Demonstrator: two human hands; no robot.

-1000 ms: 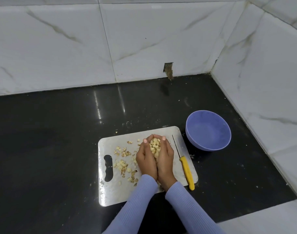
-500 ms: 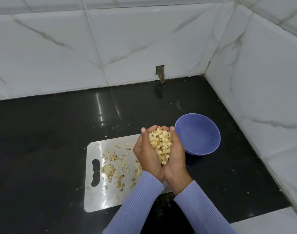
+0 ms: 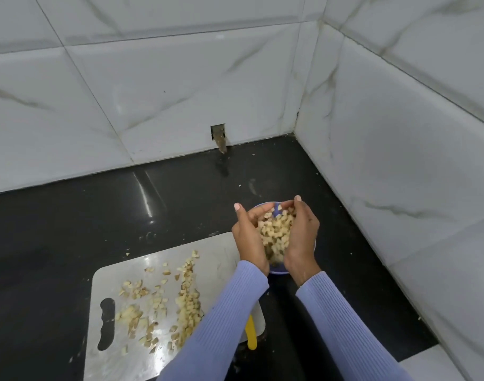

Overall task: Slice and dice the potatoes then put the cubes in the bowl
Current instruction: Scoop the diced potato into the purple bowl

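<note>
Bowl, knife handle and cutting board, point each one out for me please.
bowl (image 3: 277, 270): head view, near rim showing below the hands.
knife handle (image 3: 252, 336): head view, yellow handle beside the sleeve.
cutting board (image 3: 221, 250): head view, bare far corner.

no readable text, no labels, no numbers anywhere

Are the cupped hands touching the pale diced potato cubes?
Touching. The head view shows the left hand and right hand cupped together over the purple bowl, with the pale diced potato cubes piled against both palms.
</note>
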